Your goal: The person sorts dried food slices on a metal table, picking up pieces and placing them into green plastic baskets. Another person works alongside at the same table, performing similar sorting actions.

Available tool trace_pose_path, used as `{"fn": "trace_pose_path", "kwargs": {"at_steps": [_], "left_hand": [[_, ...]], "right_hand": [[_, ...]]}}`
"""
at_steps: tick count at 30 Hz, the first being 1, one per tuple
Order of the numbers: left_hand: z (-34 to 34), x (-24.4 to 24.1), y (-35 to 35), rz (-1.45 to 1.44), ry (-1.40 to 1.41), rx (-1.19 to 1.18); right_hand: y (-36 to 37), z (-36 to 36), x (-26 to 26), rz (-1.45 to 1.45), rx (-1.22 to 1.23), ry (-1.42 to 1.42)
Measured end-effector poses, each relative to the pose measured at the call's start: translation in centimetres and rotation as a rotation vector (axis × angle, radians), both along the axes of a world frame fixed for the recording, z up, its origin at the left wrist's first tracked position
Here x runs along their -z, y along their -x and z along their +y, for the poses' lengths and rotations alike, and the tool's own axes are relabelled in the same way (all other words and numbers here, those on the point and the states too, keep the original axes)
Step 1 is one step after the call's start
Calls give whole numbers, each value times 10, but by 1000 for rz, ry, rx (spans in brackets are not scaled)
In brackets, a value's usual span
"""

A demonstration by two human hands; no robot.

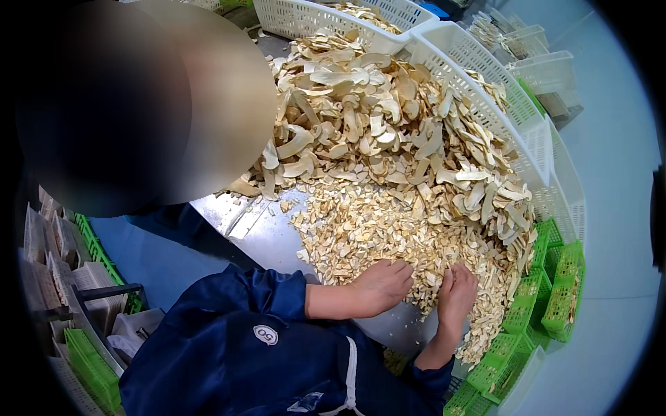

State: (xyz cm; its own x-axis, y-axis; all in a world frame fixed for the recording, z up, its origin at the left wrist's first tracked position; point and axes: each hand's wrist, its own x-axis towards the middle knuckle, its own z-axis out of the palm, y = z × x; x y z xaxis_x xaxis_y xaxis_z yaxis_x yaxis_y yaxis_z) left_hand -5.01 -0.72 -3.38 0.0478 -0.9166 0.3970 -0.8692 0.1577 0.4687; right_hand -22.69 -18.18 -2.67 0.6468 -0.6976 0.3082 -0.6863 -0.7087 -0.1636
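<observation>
Small dried mushroom pieces (pixel 364 223) lie heaped on a metal table (pixel 276 242) before me. Behind them rises a larger pile of long dried mushroom slices (pixel 359 109). My left hand (pixel 382 287) rests at the near edge of the small pieces, fingers bent down into them. To its right, my right hand (pixel 458 294) touches the same heap, thumb and fingers close together. The fingertips of both hands are partly hidden, and whether they pinch any piece cannot be told.
White perforated plastic baskets (pixel 471 99) border the table's far and right sides, some holding slices. Green plastic baskets (pixel 520 304) line the lower right. More crates and a green basket (pixel 91 364) stand at lower left. A blurred round area covers the upper left.
</observation>
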Motion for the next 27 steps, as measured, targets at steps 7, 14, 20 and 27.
{"fn": "trace_pose_path", "kwargs": {"at_steps": [7,14,20,27], "left_hand": [[0,-38,-24,396,-138,45],[8,-56,-43,577,-259,-14],[10,-36,-47,463,-26,20],[10,-40,-47,422,-92,3]], "right_hand": [[-24,52,-59,-311,17,-659],[-44,76,-60,-254,-231,-838],[-54,81,-69,-165,-303,-798],[-67,83,-59,-115,-304,-513]]}}
